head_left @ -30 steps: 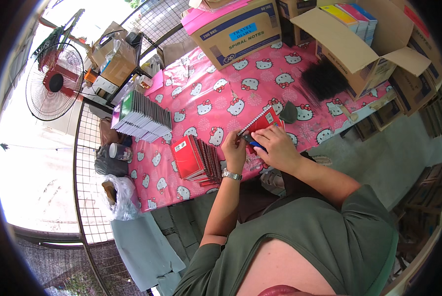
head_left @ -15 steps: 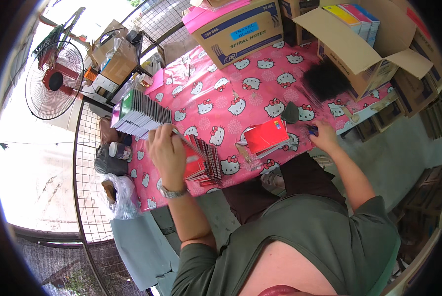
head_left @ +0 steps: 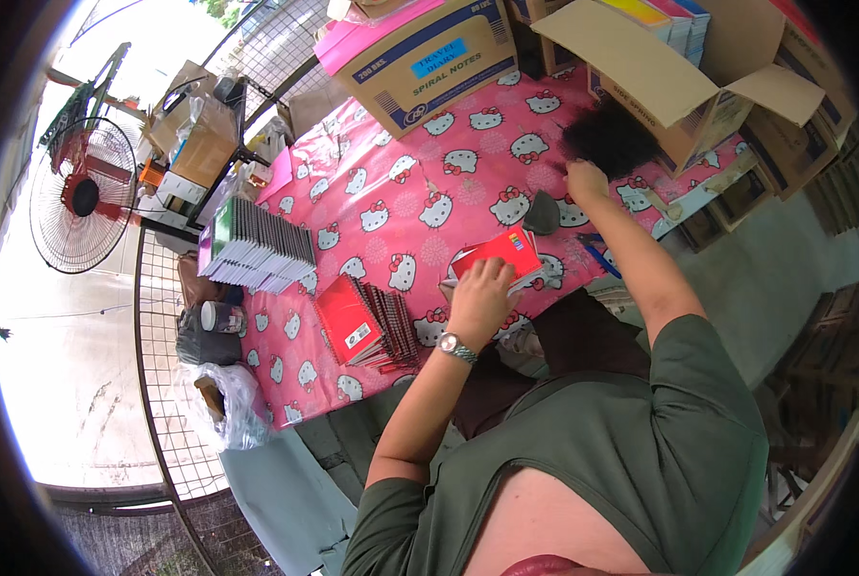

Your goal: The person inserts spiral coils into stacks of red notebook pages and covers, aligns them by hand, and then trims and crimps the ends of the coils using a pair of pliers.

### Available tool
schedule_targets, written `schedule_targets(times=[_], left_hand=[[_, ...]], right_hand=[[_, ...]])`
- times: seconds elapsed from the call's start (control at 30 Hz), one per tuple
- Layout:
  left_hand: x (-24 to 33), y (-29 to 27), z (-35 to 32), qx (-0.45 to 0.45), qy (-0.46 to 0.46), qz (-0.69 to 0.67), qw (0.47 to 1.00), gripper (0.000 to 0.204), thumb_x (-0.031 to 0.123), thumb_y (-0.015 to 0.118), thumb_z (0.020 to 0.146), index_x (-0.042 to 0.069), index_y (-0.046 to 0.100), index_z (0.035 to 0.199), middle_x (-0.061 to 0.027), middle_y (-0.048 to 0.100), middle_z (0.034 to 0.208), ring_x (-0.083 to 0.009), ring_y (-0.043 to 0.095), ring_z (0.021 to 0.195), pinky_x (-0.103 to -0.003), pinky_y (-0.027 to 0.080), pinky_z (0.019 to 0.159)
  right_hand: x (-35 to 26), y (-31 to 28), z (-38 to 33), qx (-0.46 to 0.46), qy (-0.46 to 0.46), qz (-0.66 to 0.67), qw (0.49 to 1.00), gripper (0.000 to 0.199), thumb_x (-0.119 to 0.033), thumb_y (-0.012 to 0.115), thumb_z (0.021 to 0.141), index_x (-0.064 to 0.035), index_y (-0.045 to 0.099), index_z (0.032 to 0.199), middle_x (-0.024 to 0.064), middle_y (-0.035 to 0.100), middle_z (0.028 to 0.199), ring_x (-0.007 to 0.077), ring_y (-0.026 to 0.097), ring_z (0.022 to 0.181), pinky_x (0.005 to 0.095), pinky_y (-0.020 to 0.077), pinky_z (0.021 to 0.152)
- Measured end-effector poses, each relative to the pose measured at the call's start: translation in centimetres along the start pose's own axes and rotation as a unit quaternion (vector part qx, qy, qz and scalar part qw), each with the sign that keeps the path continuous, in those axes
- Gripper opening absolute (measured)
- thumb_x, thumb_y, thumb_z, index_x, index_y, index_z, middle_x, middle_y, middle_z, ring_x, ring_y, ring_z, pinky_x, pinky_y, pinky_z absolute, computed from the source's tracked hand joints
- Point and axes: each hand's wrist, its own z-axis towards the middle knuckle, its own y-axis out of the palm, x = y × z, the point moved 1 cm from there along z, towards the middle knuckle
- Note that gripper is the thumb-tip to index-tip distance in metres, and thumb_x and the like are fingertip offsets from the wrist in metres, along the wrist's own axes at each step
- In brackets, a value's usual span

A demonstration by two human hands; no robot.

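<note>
My left hand (head_left: 479,300), with a metal-banded watch on its wrist, is closed over the near edge of a red notebook (head_left: 506,252) on top of a small pile. Farther right, my right hand (head_left: 587,180) reaches to the near edge of a heap of thin black strands (head_left: 614,140); its fingers are pinched together, and what they hold is too small to make out. A blue-handled hand tool (head_left: 600,257) lies between my right forearm and the red notebook. Left of my left hand, red spiral notebooks (head_left: 360,324) lie stacked and fanned.
A dark grey block (head_left: 542,214) stands behind the red notebook. At left is a row of spiral-bound notebooks (head_left: 259,248). A closed carton (head_left: 439,72) and an open carton (head_left: 674,106) with notebooks stand at the back. A fan (head_left: 84,197) is far left.
My left hand has let a notebook go onto the left red stack and moved right to the other red notebook. My right hand has put down the blue-handled tool and reached to the black heap.
</note>
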Motion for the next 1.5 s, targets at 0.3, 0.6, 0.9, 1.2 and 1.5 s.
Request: schedule_targets(times=[0.3,0.6,0.9,1.2,1.5], left_hand=[[-2.0,-1.0,0.9,-0.017,0.014,-0.059,0.998,0.02,0.012,0.06,0.085,0.009,0.064,0.105,-0.0081,0.064,0.101,-0.0281,0.063,0.089,-0.04,0.054,0.074],[-2.7,-1.3,2.2,0.083,-0.058,-0.01,0.995,0.02,0.023,0.062,0.088,0.007,0.06,0.1,-0.0103,0.063,0.092,-0.0296,0.06,0.093,-0.045,0.042,0.089],[-2.3,-1.4,2.6,0.084,-0.056,-0.023,0.995,0.02,0.025,0.063,0.09,0.007,0.061,0.1,-0.0097,0.064,0.09,-0.0301,0.06,0.09,-0.043,0.041,0.087],[-1.7,-0.9,3.0,0.093,-0.042,-0.018,0.995,0.02,0.021,0.062,0.09,0.007,0.06,0.104,-0.01,0.064,0.092,-0.0296,0.06,0.094,-0.045,0.04,0.092],[0.4,-0.4,2.8,0.101,-0.007,-0.033,0.994,0.026,0.017,0.064,0.087,0.007,0.057,0.11,-0.01,0.065,0.098,-0.0293,0.06,0.1,-0.05,0.035,0.105]], right_hand=[[-0.3,-4.4,-1.8,0.155,-0.155,0.174,0.96,0.019,-0.014,0.062,0.089,-0.0076,0.07,0.105,0.0149,0.065,0.097,0.0332,0.064,0.095,0.0436,0.0528,0.082],[-6.5,-7.9,-11.3,-0.026,-0.288,0.398,0.871,0.022,-0.02,0.071,0.087,-0.0227,0.075,0.108,-0.001,0.062,0.09,0.0178,0.058,0.093,0.039,0.0402,0.089],[-7.2,-9.2,-11.8,-0.084,-0.285,0.447,0.844,0.02,-0.006,0.065,0.088,-0.0124,0.073,0.105,0.0026,0.06,0.093,0.0198,0.06,0.089,0.034,0.0474,0.079],[-6.6,-9.3,-11.1,-0.104,-0.308,0.441,0.837,0.021,-0.005,0.061,0.092,-0.0083,0.069,0.111,0.0084,0.064,0.093,0.0239,0.062,0.081,0.0343,0.0502,0.076],[-7.8,-10.6,-14.0,-0.051,-0.302,0.365,0.879,0.03,-0.011,0.06,0.093,-0.0066,0.054,0.121,0.0103,0.059,0.088,0.0235,0.062,0.078,0.0366,0.0501,0.07]])
